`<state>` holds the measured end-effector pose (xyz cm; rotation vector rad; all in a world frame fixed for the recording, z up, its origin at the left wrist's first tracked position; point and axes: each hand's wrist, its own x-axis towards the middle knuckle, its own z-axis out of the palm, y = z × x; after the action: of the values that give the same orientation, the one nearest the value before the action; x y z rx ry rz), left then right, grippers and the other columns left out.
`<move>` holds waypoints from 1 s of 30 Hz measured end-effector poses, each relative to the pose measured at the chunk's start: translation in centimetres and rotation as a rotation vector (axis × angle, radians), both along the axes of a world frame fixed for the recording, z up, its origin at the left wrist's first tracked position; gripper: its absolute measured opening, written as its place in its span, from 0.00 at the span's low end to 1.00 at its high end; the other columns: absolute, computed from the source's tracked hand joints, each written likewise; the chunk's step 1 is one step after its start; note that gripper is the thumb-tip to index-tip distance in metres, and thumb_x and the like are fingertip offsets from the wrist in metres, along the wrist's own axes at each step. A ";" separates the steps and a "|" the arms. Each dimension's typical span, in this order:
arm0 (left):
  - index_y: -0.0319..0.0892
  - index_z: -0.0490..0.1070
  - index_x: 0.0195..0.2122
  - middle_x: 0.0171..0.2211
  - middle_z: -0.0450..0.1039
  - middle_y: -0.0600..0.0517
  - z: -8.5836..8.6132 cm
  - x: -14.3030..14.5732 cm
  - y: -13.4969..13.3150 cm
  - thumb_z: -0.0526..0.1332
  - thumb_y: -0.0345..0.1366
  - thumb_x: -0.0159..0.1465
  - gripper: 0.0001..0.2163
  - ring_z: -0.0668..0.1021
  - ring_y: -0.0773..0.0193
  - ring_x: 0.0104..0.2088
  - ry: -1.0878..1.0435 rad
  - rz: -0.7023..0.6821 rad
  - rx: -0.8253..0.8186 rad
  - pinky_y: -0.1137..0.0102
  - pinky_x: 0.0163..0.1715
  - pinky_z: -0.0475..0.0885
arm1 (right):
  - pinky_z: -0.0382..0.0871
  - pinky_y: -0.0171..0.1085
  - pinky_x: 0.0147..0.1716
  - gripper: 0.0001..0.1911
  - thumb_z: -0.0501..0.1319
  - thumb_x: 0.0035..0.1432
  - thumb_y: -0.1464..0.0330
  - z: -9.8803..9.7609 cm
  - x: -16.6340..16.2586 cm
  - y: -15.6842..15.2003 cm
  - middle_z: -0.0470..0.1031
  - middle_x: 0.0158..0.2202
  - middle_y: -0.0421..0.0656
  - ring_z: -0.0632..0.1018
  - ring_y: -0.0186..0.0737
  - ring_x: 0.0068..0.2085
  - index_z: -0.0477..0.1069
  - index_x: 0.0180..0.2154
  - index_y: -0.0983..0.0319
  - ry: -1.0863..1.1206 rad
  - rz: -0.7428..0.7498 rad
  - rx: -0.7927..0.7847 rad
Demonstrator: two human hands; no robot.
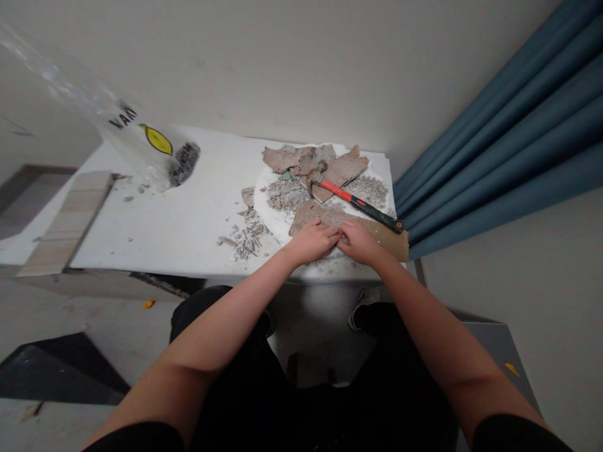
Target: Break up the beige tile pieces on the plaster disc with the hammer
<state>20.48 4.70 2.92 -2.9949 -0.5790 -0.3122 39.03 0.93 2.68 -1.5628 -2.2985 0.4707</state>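
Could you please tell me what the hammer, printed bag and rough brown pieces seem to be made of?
Hammer: dull, probably metal head; red and black handle, smooth like plastic or rubber. Printed bag: clear plastic film, given its transparent sheen. Brown pieces: matte, pitted, ragged-edged, perhaps stone or mortar; I can't tell which.

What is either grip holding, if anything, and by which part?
Cannot be told: left grip and right grip meet by a brown piece, hiding any hold.

Pale wall (424, 69), blue curtain (509, 119), grey floor (117, 326)
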 end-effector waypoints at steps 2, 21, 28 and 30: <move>0.40 0.77 0.45 0.39 0.76 0.46 0.0 0.1 0.0 0.55 0.33 0.67 0.11 0.76 0.60 0.35 -0.010 0.001 -0.005 0.62 0.40 0.62 | 0.62 0.42 0.39 0.06 0.57 0.54 0.73 0.0 0.0 0.0 0.68 0.32 0.44 0.67 0.44 0.36 0.61 0.28 0.58 0.002 -0.007 0.002; 0.38 0.75 0.44 0.37 0.76 0.45 0.1 0.5 -0.8 0.54 0.31 0.69 0.10 0.77 0.58 0.36 -0.009 0.039 0.051 0.62 0.37 0.61 | 0.62 0.42 0.38 0.06 0.57 0.54 0.73 -0.3 0.0 0.0 0.67 0.31 0.44 0.67 0.44 0.36 0.61 0.28 0.58 0.001 -0.005 0.033; 0.38 0.75 0.41 0.34 0.74 0.45 0.4 0.4 -0.2 0.52 0.31 0.69 0.11 0.76 0.59 0.35 -0.057 0.070 0.084 0.62 0.38 0.62 | 0.63 0.42 0.38 0.07 0.56 0.56 0.72 -0.3 -0.1 0.0 0.68 0.32 0.44 0.67 0.44 0.36 0.60 0.27 0.58 0.004 -0.009 0.031; 0.38 0.75 0.42 0.35 0.74 0.46 0.6 0.1 0.0 0.54 0.33 0.68 0.10 0.76 0.59 0.36 -0.062 0.067 0.067 0.62 0.38 0.62 | 0.63 0.41 0.38 0.07 0.56 0.56 0.73 -0.2 -0.1 0.0 0.68 0.31 0.44 0.68 0.44 0.36 0.60 0.27 0.58 0.015 -0.013 0.022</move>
<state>20.57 4.71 3.55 -2.9037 -0.6591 -0.4128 38.98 0.91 2.46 -1.5580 -2.2736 0.4509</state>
